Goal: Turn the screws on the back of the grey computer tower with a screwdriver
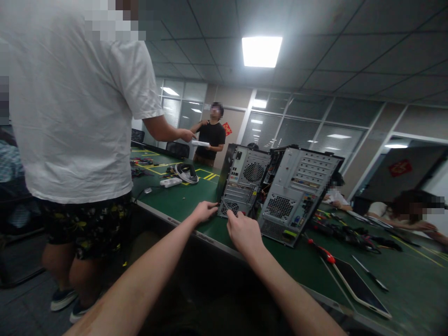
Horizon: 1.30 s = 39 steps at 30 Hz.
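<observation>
Computer towers [299, 191], two, upright by the near edge of a green desk [189, 198], rear panels facing that edge: larger at right, smaller tower [241, 179] just beside it at left. Cables [269, 179] show in the gap between; which case holds them cannot be told. Forearms [150, 268], two, reaching forward over the near edge. Right hand [243, 229], half curled, back upward, at the smaller tower's lower rear; grip cannot be told. Left hand [204, 213], fingers bunched narrowly, at its lower left corner; firm contact cannot be told.
</observation>
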Available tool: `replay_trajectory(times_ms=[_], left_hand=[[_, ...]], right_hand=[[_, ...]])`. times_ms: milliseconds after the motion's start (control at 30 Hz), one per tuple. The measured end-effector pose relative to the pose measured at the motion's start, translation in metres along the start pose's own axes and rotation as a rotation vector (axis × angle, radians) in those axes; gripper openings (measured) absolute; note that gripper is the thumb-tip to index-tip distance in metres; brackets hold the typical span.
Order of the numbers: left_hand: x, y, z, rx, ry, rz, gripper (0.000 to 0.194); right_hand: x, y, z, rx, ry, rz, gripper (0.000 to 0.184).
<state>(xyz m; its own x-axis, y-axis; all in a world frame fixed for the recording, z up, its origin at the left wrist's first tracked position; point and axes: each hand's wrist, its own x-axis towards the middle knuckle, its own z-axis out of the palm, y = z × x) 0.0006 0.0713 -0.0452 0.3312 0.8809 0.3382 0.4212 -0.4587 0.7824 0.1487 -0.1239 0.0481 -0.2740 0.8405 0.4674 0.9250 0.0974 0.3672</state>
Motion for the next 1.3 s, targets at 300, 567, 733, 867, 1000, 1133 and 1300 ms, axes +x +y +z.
replay_trajectory(times_ms=[300, 567, 733, 867, 1000, 1133, 1300], left_hand=[[-0.001, 0.0, 0.0, -0.032, -0.001, -0.01, 0.049], [0.0, -0.001, 0.0, -0.037, -0.002, -0.005, 0.049], [-0.001, 0.001, 0.0, -0.049, -0.004, -0.011, 0.05], [-0.002, 0.003, 0.0, -0.028, 0.003, -0.005, 0.049], [-0.002, 0.005, -0.001, 0.0, 0.02, 0.006, 0.047], [-0.003, 0.006, -0.001, 0.005, 0.021, 0.005, 0.047], [-0.003, 0.006, -0.001, -0.008, 0.01, 0.003, 0.047]], right_hand=[[0.001, -0.002, -0.003, -0.006, -0.038, -0.015, 0.03], [0.007, -0.004, -0.013, -0.046, -0.052, -0.088, 0.03], [0.01, -0.002, -0.015, -0.044, -0.066, -0.08, 0.03], [0.01, -0.001, -0.013, -0.04, -0.084, -0.048, 0.03], [0.01, 0.0, -0.012, -0.038, -0.073, -0.036, 0.028], [0.011, 0.003, -0.015, -0.023, -0.058, -0.023, 0.024], [0.009, 0.002, -0.018, -0.045, -0.069, -0.069, 0.028]])
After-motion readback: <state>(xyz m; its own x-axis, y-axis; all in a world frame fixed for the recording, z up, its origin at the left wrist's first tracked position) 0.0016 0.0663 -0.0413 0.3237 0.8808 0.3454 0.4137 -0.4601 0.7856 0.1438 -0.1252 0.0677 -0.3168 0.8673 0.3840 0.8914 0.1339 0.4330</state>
